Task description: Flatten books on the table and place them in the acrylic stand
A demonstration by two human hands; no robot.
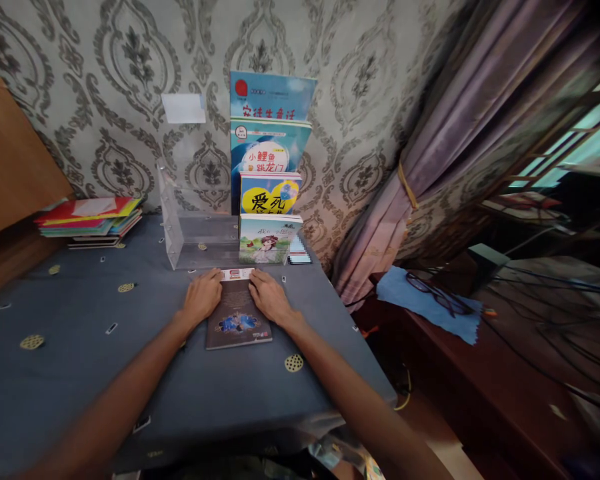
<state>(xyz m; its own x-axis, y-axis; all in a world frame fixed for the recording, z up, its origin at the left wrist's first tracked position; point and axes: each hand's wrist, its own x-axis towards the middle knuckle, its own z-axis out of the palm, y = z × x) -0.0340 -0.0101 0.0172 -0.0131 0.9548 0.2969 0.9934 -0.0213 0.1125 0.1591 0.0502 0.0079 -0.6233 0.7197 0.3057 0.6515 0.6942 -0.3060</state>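
A dark book [240, 303] with a white strip along its top and a blue picture low on its cover lies on the cloth-covered table. My left hand [203, 293] grips its far left corner, and my right hand [270, 297] grips the far right one, fingers curled at the edges. Just beyond my hands stands a clear acrylic stepped rack [171, 227]. Its right side holds several books in rising tiers: a green-white book [264, 248] in front, a blue and yellow book [253, 193], a teal book [275, 137] and a tall blue book [280, 93] at the back.
A pile of colourful books [95, 217] lies at the table's far left beside a wooden panel [20, 153]. Patterned wallpaper rises behind. To the right are a tied curtain [380, 227] and a brown desk with glasses [437, 293] on a blue cloth [410, 303] and cables.
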